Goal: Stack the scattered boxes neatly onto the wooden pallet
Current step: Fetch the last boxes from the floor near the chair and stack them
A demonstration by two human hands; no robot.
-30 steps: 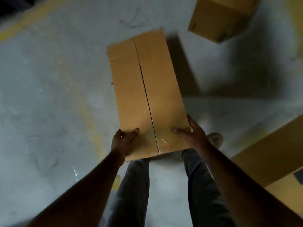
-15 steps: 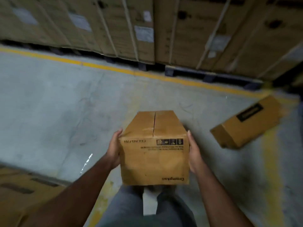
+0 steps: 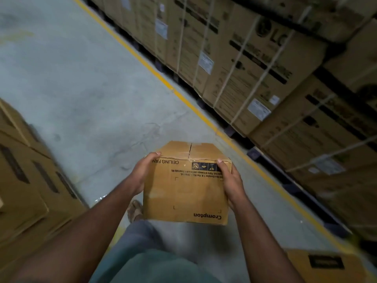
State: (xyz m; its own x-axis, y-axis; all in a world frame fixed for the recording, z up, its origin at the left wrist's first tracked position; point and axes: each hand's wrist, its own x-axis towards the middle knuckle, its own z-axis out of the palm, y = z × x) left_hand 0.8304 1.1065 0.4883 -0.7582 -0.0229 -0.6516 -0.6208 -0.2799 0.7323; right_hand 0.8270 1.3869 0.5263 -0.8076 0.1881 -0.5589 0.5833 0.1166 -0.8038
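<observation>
Cardboard fills the middle of my feed: the ceiling fan box (image 3: 186,184) is up off the floor, carried in front of the person's body at about waist height, above the legs. I read its end panel upside down, "CEILING FAN" near the top edge, a row of handling icons beside it, fine print below and "Crompton" along the bottom. The top flaps meet at a centre seam that looks taped.

I see the left hand (image 3: 142,173) wrapped around the box's left edge, thumb lying over the upper corner, fingers hidden behind the side wall. The right hand (image 3: 231,180) clamps the opposite edge, thumb hooked over the top right corner next to the icons, palm flat against the side. Both hands are closed on the box with the box between them, forearms reaching in from the bottom of my view.

Under the box I make out grey-blue trousers (image 3: 151,256) and one shoe (image 3: 134,209) on the concrete floor (image 3: 81,88). A yellow floor line (image 3: 183,99) runs diagonally from the upper left to the lower right. Beyond it stands a row of tall strapped cartons (image 3: 255,64) with white labels, one showing an LG logo. At the left edge sits a stack of brown boxes (image 3: 26,180), blurred. Another flat brown box (image 3: 324,264) with a dark label lies on the floor at the lower right corner, well apart from the carried one.
</observation>
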